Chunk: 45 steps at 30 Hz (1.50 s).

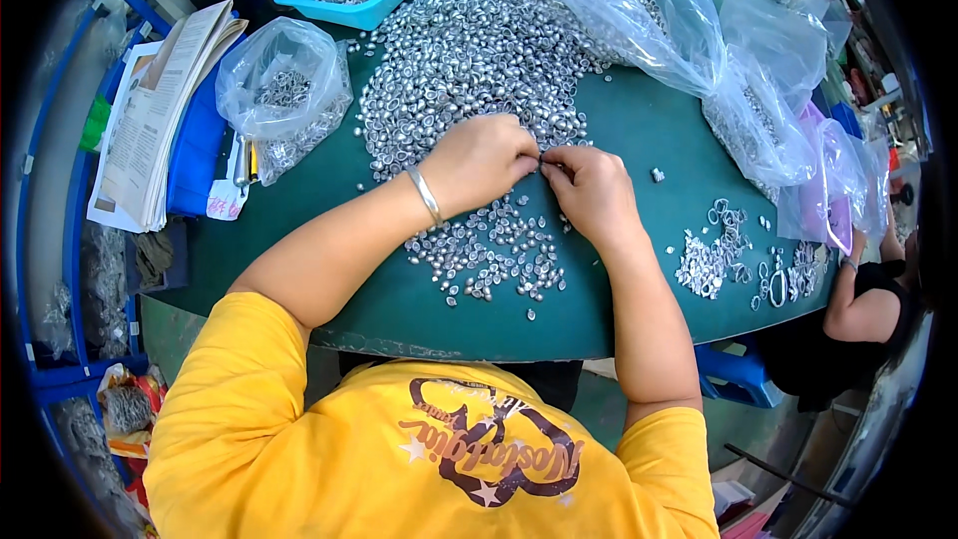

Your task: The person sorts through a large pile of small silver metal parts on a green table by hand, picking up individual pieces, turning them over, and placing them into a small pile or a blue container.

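My left hand point(491, 162), with a silver bangle point(425, 196) at its wrist, meets my right hand point(591, 188) over the green table point(654, 120). Thumb and forefinger of each are pinched together, tip to tip, around something too small and too covered to name. Just beyond them spreads a large heap of small rounded silver metal pieces point(469, 60). A smaller scatter of the same pieces point(494, 252) lies below my hands, nearer the table's front edge.
At the left stand a clear bag of metal parts point(284, 90) and a stack of papers point(165, 120). A blue tray point(364, 8) sits at the back. Bulging plastic bags point(758, 120) line the right, near loose silver parts point(714, 255). A person in black point(848, 329) sits at far right.
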{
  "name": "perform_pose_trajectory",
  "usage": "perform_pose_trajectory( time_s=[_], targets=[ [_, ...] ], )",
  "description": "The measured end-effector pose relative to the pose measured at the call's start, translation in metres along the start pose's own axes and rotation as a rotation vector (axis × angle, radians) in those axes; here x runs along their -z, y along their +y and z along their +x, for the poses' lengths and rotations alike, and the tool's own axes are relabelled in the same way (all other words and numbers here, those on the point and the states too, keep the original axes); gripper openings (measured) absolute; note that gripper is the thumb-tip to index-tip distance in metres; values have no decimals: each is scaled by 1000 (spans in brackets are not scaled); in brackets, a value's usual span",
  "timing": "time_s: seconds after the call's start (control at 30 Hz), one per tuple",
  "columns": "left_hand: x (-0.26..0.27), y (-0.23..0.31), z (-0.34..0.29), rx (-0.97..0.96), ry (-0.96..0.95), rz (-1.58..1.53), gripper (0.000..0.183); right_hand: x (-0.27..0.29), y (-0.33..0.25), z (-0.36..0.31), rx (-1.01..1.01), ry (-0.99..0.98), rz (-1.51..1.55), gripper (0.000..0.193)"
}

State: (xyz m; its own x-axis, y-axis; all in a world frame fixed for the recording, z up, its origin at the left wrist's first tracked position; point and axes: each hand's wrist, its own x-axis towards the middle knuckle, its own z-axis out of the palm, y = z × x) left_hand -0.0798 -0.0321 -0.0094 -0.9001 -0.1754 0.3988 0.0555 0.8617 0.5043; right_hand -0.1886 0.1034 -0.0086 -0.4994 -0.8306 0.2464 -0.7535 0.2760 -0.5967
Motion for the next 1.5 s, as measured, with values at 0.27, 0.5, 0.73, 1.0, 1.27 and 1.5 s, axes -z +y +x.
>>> perform_pose_trajectory(
  time_s=[0.27, 0.5, 0.73, 1.0, 1.27, 1.5],
  targets=[
    [-5, 4, -3, -31, 28, 49, 9, 24, -2, 3, -448, -71, 744, 9],
    [21, 2, 10, 678, -18, -1398, 10, 31, 6, 4, -545, -41, 728, 14],
    [7, 0, 7, 685, -168, -1181, 12, 8, 5, -3, -124, -3, -18, 15],
    [10, -3, 5, 702, -220, -1397, 10, 33, 23, -1, -364, -215, 1427, 9],
    [41, 5, 9, 696, -40, -1434, 7, 35, 2, -3, -465, -205, 1105, 10],
    [38, 9, -18, 676, -268, -1187, 13, 8, -20, -10, -32, -301, 205, 11]
  ],
)
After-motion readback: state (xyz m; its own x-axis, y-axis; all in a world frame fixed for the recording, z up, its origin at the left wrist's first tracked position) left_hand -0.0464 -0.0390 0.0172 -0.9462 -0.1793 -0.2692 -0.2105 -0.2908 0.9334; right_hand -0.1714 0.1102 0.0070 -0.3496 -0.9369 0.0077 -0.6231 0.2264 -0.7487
